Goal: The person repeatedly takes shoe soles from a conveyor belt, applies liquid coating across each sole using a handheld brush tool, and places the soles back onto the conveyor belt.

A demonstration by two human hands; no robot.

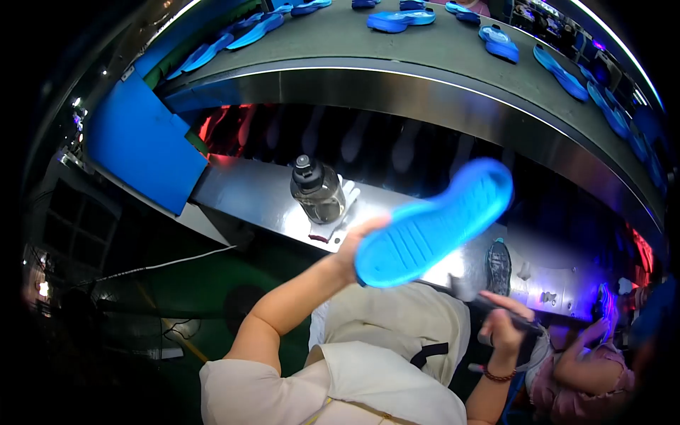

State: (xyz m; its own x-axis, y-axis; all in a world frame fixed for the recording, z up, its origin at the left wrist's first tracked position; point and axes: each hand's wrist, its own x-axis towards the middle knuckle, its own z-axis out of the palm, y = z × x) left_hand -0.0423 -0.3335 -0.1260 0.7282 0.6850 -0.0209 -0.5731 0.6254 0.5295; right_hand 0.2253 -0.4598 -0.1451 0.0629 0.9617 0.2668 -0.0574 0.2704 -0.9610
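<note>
A bright blue shoe sole [425,234], its ribbed face toward me, is tilted up in front of my body. My left hand [358,248] is closed around its lower left edge; the fingers behind it are hidden. My right hand [504,326], lower and to the right, grips a dark-handled tool [489,303] that looks like a brush. The brush's greyish head is blurred and sits just below the sole, seemingly apart from it. Beyond that hand, a dark, patterned oval piece [498,268] lies on the metal bench.
A dark translucent bottle [317,190] stands on the metal bench [244,195], beside a white glove [347,198]. Above runs a green conveyor belt [326,39] bearing several blue soles. A blue panel [142,142] is at left. Another person [584,368] sits at right.
</note>
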